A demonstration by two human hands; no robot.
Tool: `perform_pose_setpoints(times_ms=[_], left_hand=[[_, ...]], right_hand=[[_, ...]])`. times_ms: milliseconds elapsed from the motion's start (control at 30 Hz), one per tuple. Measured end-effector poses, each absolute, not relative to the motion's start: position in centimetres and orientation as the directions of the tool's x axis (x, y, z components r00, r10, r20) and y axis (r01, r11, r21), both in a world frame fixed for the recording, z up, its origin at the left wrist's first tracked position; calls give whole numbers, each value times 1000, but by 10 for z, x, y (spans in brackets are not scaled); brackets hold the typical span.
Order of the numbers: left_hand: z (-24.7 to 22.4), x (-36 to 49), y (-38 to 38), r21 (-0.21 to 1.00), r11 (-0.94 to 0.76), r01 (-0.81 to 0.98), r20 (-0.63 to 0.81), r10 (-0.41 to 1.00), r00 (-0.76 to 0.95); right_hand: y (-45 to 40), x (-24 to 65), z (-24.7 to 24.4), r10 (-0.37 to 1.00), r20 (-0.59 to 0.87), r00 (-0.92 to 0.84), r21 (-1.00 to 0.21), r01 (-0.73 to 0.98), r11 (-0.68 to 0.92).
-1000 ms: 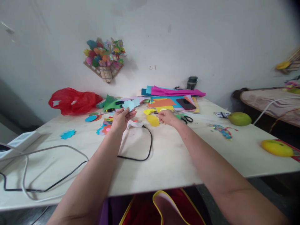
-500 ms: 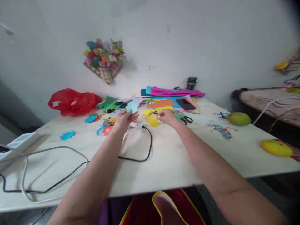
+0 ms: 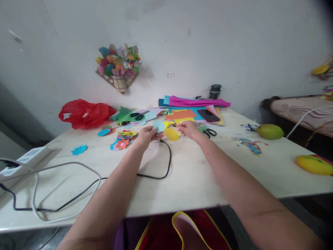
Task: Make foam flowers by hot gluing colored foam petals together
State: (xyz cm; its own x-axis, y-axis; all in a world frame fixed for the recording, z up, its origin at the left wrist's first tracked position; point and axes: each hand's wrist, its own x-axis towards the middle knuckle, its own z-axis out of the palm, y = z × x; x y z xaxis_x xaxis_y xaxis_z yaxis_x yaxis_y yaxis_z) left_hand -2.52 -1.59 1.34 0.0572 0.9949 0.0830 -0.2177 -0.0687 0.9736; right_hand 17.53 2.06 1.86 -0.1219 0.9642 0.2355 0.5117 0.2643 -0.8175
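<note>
My left hand (image 3: 148, 134) pinches a light blue paper cutout (image 3: 158, 126) by its near side, a little above the table. Just right of it lies a yellow paper cutout (image 3: 171, 134) with a wavy edge, and a smaller yellow scrap (image 3: 168, 124) sits behind. My right hand (image 3: 187, 128) is closed at the fingertips beside the yellow cutout; what it pinches is too small to make out. Black-handled scissors (image 3: 208, 132) rest to the right of that hand. Left of my left hand is a pile of paper flowers, with an orange flower (image 3: 122, 144) in front.
A black cord (image 3: 169, 163) loops in front of the hands. White cable (image 3: 78, 164) and a power strip (image 3: 24, 161) occupy the left. Coloured sheets (image 3: 182, 114), a phone (image 3: 208, 115) and a red plastic bag (image 3: 85, 114) lie at the back. A green mango (image 3: 270, 131) sits right.
My left hand has brought the light blue cutout right and lower, closer to the yellow cutout. My right hand stays nearly in place, still pinched. The view has shifted slightly.
</note>
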Motion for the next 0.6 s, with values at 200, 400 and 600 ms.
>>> perform_pose_setpoints(times_ms=[200,400,600], left_hand=[[15,-28,-16,968,-79,-239,86,996,22],[15,-27,-15,968,-72,-241,76,997,7],[12,-30,-13,968,-83,-237,89,996,16]], right_hand=[[26,176,14,953,275,-124,-780,550,297],[30,175,9,922,346,-175,-675,636,374],[30,178,10,925,346,-156,-642,679,355]])
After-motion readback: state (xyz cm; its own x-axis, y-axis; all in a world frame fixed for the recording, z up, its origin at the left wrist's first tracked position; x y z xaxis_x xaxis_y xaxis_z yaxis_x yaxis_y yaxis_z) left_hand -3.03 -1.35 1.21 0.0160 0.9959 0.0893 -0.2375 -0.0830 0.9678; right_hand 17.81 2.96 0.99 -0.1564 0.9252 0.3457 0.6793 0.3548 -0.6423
